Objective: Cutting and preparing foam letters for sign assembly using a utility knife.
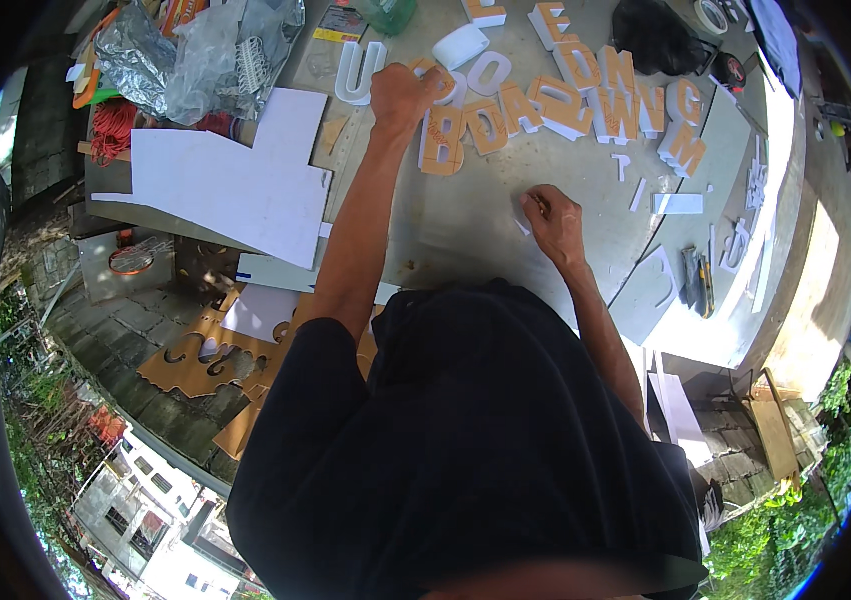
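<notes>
The left grip (401, 96) is resting nearest the brown-faced letter (439, 86), which is showing just right of it on the surface (445, 232); the right grip (556, 224) is hovering farther off; whether either is clamping, I cannot tell.

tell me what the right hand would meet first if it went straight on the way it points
The right hand would probably meet the row of brown-faced letters across the tabletop; which letter, and the hand's height, are unclear.
</notes>
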`<action>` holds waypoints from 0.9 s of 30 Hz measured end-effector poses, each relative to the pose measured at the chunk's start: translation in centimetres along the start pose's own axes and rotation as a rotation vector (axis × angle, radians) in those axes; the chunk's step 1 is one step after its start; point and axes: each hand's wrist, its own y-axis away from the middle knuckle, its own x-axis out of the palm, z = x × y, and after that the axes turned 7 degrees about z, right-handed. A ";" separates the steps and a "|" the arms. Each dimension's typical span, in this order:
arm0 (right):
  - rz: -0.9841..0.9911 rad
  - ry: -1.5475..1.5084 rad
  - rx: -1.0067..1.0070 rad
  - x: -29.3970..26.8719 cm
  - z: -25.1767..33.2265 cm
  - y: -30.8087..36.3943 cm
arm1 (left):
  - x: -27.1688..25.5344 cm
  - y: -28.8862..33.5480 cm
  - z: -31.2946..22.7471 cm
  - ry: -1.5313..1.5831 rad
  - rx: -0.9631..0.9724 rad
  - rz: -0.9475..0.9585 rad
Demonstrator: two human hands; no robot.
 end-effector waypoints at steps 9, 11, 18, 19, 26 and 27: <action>-0.159 0.200 -0.430 -4.0 6.3 -13.2 | 1.7 -0.5 0.6 -0.050 0.202 -0.173; -0.113 0.314 -0.450 -4.2 7.2 -17.5 | 1.7 -0.6 0.1 -0.099 0.192 -0.100; 0.233 0.714 -0.211 -2.1 10.6 -24.7 | 1.5 -0.4 1.5 -0.071 0.274 -0.152; 0.247 0.715 -0.213 -2.0 11.0 -24.9 | 1.5 -0.4 1.8 -0.061 0.296 -0.179; 0.216 0.578 -0.030 -2.1 10.0 -25.1 | -1.3 0.2 1.6 0.234 0.200 -0.169; 0.200 0.502 0.029 -2.3 9.8 -25.1 | -1.8 -0.1 2.2 0.201 0.213 -0.250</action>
